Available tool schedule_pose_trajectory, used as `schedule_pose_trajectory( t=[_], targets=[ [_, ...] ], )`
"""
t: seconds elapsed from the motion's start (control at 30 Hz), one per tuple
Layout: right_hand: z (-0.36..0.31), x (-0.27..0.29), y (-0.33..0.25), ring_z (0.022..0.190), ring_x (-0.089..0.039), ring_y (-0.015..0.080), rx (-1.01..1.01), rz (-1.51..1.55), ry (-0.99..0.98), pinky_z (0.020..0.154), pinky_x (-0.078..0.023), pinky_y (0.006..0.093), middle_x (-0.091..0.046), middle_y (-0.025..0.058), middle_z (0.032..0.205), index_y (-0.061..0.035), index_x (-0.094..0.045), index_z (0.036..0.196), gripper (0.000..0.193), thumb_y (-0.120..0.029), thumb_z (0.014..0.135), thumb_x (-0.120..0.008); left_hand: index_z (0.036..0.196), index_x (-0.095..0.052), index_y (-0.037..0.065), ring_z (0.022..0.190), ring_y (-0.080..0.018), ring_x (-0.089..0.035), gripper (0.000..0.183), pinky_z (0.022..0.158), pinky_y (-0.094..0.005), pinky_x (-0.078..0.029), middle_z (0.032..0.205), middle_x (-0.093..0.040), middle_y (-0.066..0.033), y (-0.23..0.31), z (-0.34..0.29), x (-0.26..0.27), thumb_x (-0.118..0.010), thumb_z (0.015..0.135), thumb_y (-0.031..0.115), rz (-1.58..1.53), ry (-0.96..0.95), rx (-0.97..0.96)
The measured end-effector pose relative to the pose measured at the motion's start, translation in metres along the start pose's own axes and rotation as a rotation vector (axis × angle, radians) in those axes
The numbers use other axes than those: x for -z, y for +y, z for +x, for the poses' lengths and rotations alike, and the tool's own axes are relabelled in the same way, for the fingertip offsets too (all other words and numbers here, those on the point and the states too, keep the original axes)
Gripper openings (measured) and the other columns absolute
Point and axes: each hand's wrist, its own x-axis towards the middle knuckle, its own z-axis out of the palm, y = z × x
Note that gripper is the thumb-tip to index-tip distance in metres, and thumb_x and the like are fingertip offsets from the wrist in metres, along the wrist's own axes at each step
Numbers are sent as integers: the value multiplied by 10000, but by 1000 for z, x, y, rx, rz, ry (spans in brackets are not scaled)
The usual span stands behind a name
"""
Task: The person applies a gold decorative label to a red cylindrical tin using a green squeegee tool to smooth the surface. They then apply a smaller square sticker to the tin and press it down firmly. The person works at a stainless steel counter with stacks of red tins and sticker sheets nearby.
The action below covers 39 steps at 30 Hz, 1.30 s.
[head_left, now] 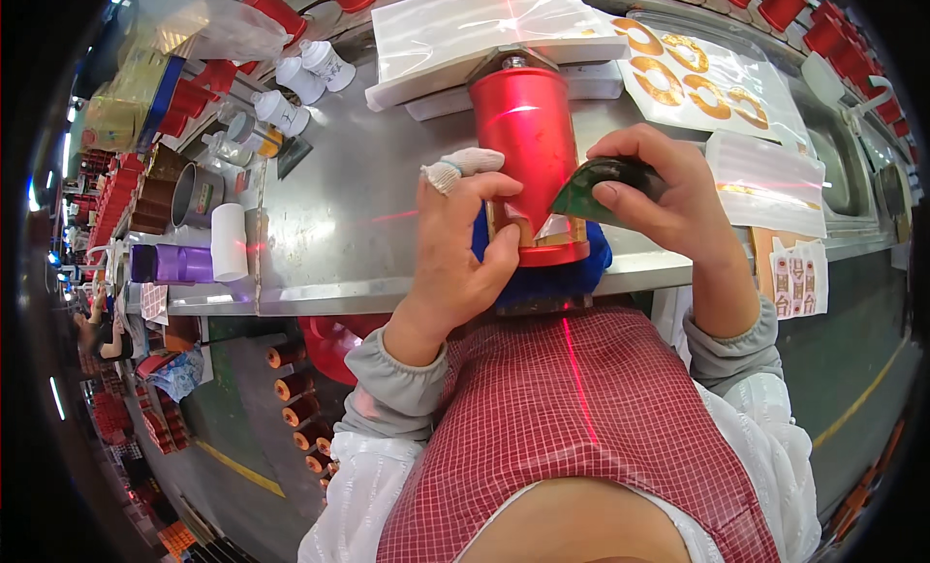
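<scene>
A shiny red metal cylinder [523, 108] lies lengthwise in front of me, its near end over a blue cloth [603, 258]. Against its left side my left hand [455, 238] is curled, forefinger and thumb touching it near the lower end. A white cover [463, 166] sheathes one of that hand's fingers. My right hand [668, 190] grips a dark green scraper [596, 195], its pointed corner at the cylinder's right side. Between the hands, a pale and gold patch [523, 229] shows above the red rim [552, 254]; the hands partly hide it.
Beyond the cylinder lie white sheets [465, 30]. Gold ring-shaped decals [659, 78] are on a sheet at the right. White bottles [329, 64], a grey pot [197, 195], a white roll [229, 241] and a purple roll [184, 264] stand or lie left. The metal table's edge [329, 301] runs before me.
</scene>
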Motion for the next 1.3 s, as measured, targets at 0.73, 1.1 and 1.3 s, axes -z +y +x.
schedule_pose_trajectory(
  t=[0.73,1.1,1.3],
  targets=[
    [-27,7,8,864,-588,82,-378,214,82,764,-478,236,-649,34,929,-7,-616,1041,207,-97,859,-657,840,-561,36,1119,-265,-506,93,1000,-372,-368,1214,-563,-174,-12,-12,12,-621,779,71,-404,-29,219],
    [-33,-4,7,870,-585,85,-338,262,146,779,-483,243,-643,40,941,11,-608,1064,237,-99,863,-668,998,-587,101,1069,-311,-575,349,1131,-573,-243,972,-640,-61,5,3,0,-584,701,-81,126,-74,-362],
    [-37,-4,8,868,-586,91,-345,250,159,777,-484,250,-642,43,933,10,-612,1061,243,-106,857,-672,1013,-612,120,988,-262,-581,407,1127,-588,-255,921,-642,-20,8,-4,5,-612,660,-84,267,-124,-452]
  ],
)
